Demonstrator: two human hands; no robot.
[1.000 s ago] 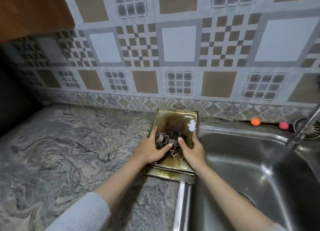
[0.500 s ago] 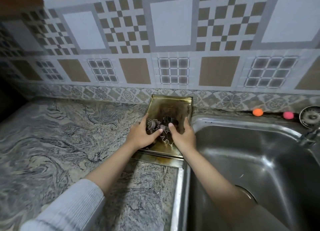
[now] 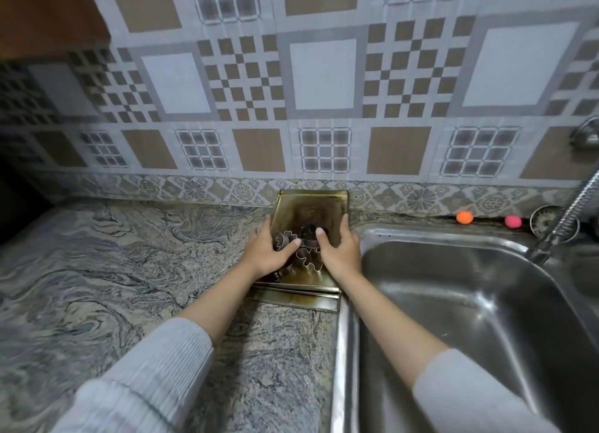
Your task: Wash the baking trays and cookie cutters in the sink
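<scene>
Baking trays (image 3: 309, 208) sit stacked on the worktop (image 3: 129, 270) just left of the sink (image 3: 486, 303), cookie cutters (image 3: 304, 247) heaped on top. Left hand (image 3: 267, 252) and right hand (image 3: 340, 254) clasp the top tray's sides, thumbs pinning cutters. Nothing looks wet, so all the washing seems ahead.

Baking trays (image 3: 311, 205) are sitting stacked on the tabletop (image 3: 129, 270), just left of the sink (image 3: 486, 303), back edge touching the wall (image 3: 324, 75). Cookie cutters (image 3: 304, 247) are lying in the top tray. Left hand (image 3: 267, 252) and right hand (image 3: 340, 252) are resting on the trays' sides. Two small balls (image 3: 464, 217) are lying behind the sink, with the faucet (image 3: 564, 225) right of them.
</scene>
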